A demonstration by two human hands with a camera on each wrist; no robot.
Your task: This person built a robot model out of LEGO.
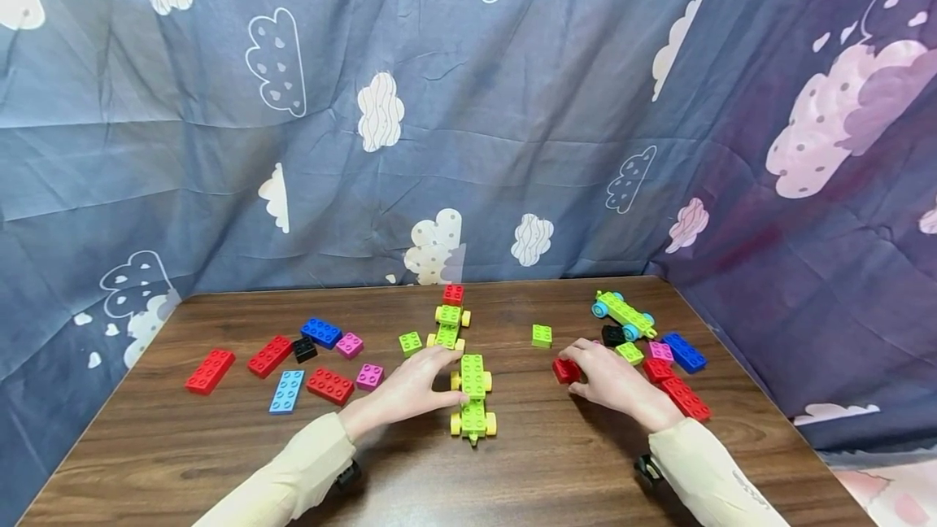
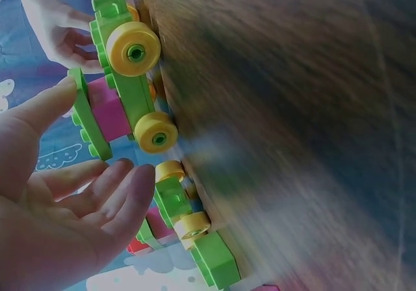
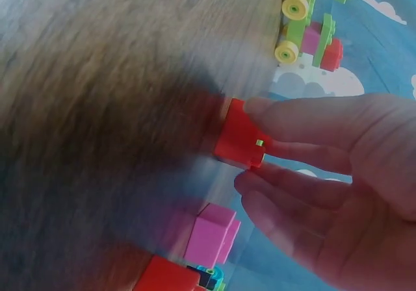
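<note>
Got a small red brick [image 3: 234,135] pinched in the right hand [image 1: 611,376], thumb on one side, fingers bent round the other, so a pretty narrow grip. Can't tell if sitting on the worktop [image 1: 527,470] or a hair above. Over at the left hand [image 1: 410,385], a wider spread: thumb against one end of the top green brick [image 1: 472,376], index finger at the other, remaining fingers loosely curved.

Under that brick, going by the left wrist view, a pink block [image 2: 109,112], then the long green base of the front car [image 2: 135,99], on yellow wheels [image 2: 133,49]. Just beyond, a second car [image 1: 448,334], also yellow-wheeled, with a red block [image 1: 453,294] at the far end.

Either side of that second car, one green square [image 1: 410,343] to the left and a green block [image 1: 542,336] toward the right hand. Farther right, near the hand, a clutter of loose bricks [image 1: 684,352] in blue, red, pink, green and black, plus a blue-wheeled car [image 1: 625,315] behind. Way over left, three long red bricks [image 1: 210,371], a dark blue one [image 1: 321,333], a light blue one [image 1: 286,391], two pink squares [image 1: 369,376] and a black block [image 1: 303,349]. Past everything, a blue cloud-print curtain [image 1: 468,161].
</note>
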